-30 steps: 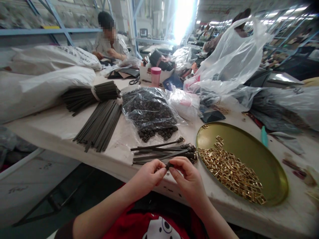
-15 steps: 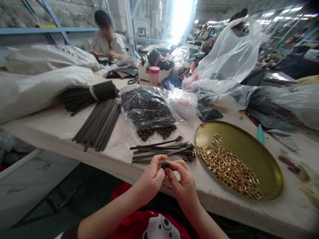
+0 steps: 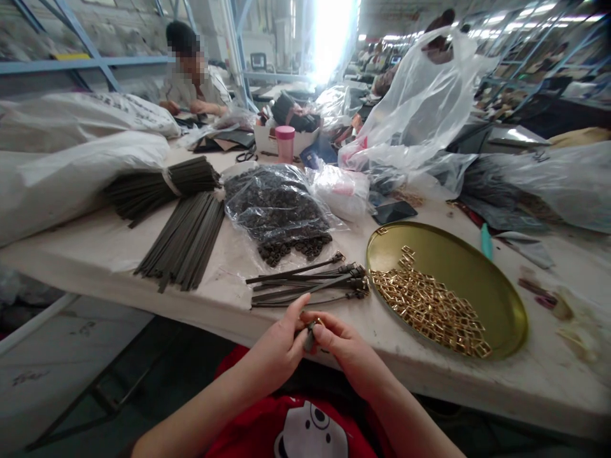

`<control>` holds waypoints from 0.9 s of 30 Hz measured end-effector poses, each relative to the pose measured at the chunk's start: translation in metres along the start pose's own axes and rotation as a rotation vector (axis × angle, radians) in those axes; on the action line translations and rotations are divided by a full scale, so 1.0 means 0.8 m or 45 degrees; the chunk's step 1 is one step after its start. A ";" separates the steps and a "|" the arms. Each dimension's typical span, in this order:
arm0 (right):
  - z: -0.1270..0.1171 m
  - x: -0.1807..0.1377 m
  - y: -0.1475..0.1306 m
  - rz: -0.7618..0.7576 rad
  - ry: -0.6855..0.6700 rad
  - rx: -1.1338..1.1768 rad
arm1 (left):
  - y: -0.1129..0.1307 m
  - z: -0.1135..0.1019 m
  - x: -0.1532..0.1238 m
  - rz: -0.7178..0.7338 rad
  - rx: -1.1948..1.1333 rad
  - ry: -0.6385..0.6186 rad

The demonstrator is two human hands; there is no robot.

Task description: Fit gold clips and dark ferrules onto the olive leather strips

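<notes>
We are in a factory workshop: our worktable (image 3: 76, 251) holds straps (image 3: 184, 242) and heaped buckles (image 3: 429, 307), with another person (image 3: 210, 86), metal shelves (image 3: 131, 60) and ceiling lights (image 3: 537, 9) beyond.

A pale table (image 3: 95, 245) bears, at its middle, a clear bag of dark loops (image 3: 281, 197), with several dark buckled straps (image 3: 310, 277) at five o'clock from it and a round gold-coloured tray (image 3: 458, 261) at four. Loose dark strips (image 3: 184, 242) fan out at eight o'clock, a tied dark bundle (image 3: 153, 189) lies at nine beside a white sack (image 3: 86, 175), a pink-lidded jar (image 3: 285, 146) stands at twelve, and a flat dark slab (image 3: 395, 212) lies at three.
</notes>
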State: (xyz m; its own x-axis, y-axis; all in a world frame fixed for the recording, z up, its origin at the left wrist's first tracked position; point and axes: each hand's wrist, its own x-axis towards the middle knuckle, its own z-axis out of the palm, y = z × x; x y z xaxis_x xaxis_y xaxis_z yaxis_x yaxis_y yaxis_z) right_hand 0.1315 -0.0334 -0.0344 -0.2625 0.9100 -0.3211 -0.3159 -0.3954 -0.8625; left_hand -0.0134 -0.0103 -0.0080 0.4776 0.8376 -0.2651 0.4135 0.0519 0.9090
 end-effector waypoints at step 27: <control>-0.035 0.009 0.026 -0.323 0.058 -0.847 | -0.019 -0.008 0.019 -0.376 -0.733 -0.388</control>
State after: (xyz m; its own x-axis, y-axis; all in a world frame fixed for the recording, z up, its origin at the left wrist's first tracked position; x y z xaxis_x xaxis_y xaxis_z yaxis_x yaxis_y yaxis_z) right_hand 0.1488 -0.0315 -0.0654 -0.2118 0.9739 -0.0821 0.2650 -0.0237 -0.9640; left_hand -0.0172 0.0047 -0.0237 0.6388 0.5597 -0.5279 0.1243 0.6021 0.7887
